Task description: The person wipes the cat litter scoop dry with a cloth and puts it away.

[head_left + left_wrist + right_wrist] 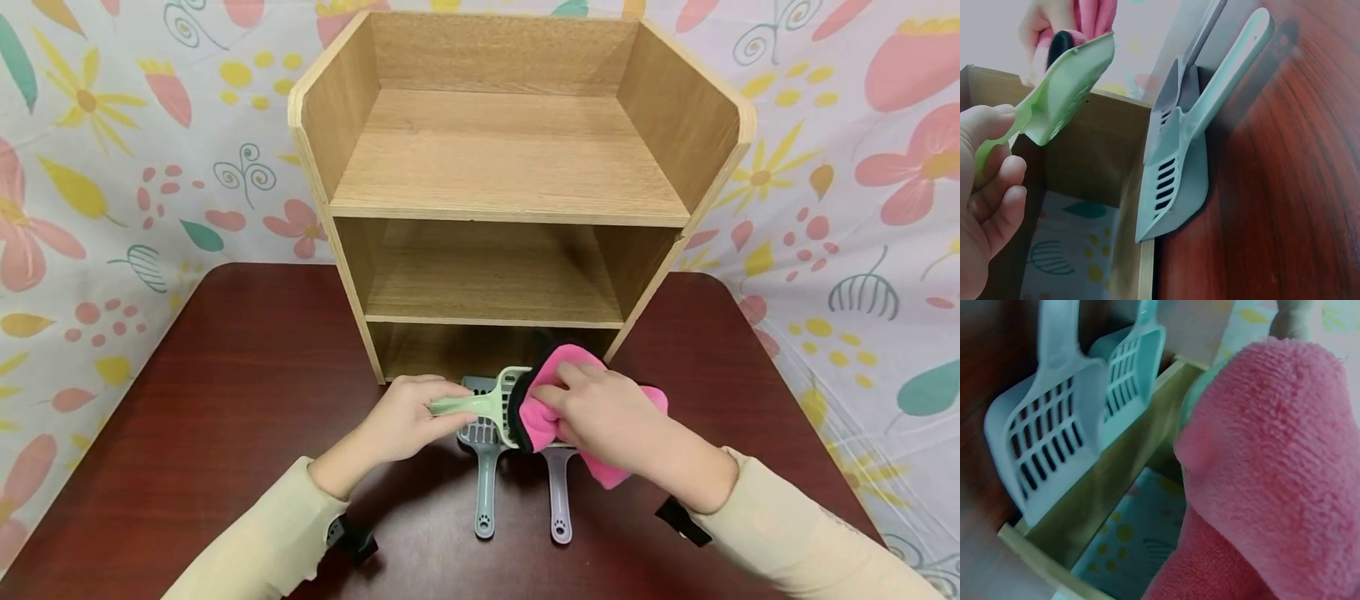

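Note:
My left hand grips a light green litter scoop by its handle, raised in front of the shelf. A pink cloth with black edging covers part of the scoop's slotted head, and my right hand holds the cloth bunched against it. Below lie two more litter scoops, a blue-grey one and a pale purple one, their handles toward me. In the left wrist view, thumb and fingers close around the green handle. Pink cloth fills much of the right wrist view.
A wooden shelf unit with a raised back and sides stands on the dark red-brown table. The two lying scoops have their heads near its bottom opening. A flower-patterned curtain hangs behind and on both sides.

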A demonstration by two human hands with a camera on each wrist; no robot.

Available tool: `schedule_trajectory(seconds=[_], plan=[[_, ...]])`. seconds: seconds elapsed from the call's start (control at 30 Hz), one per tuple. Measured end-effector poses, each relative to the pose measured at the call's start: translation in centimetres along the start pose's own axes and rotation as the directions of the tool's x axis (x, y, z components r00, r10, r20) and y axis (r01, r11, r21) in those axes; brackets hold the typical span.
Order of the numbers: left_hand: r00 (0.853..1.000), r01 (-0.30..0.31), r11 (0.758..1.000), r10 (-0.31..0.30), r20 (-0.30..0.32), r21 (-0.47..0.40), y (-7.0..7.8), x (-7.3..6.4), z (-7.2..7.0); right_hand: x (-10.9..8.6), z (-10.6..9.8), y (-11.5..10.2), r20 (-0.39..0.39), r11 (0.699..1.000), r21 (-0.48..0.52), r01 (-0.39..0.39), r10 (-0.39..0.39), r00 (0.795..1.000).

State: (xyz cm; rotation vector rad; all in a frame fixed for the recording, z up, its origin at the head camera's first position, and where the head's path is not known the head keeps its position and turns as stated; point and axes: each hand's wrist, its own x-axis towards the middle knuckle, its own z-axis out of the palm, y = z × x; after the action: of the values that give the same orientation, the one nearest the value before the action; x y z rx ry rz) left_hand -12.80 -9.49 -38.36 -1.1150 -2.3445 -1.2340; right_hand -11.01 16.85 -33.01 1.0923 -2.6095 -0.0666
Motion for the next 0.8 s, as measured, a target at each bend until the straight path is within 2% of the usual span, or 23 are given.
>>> schedule_trajectory(seconds=[0.3, 0.47, 0.6, 0.8], plan=[[1.0, 0.016, 0.999, -0.016, -0.011, 0.028, -0.5, -0.6, 0.0, -0.6, 0.1, 1.1, 0.054, 0.999, -0.001, -0.048, 0.048, 0.997], [1.0, 0.025, 1.0, -0.025, -0.007, -0.002, -0.4, -0.4, 0.2, -0.2, 0.1, 0.4, -0.002, 1.0, 0.002, 0.02, -0.02, 1.0], [1.0, 0.004, 1.0, -0.004, 0.004, -0.015, 0.0, -0.1, 0.4, 0.1, 0.4, -0.3, -0.045, 0.998, -0.01, 0.064, -0.064, 0.997], [0.999, -0.034, 0.999, 0.034, -0.014, 0.006, -0.2, -0.2, 0.2, -0.3, 0.6, 0.1, -0.022, 1.0, -0.011, 0.022, -0.022, 1.0]])
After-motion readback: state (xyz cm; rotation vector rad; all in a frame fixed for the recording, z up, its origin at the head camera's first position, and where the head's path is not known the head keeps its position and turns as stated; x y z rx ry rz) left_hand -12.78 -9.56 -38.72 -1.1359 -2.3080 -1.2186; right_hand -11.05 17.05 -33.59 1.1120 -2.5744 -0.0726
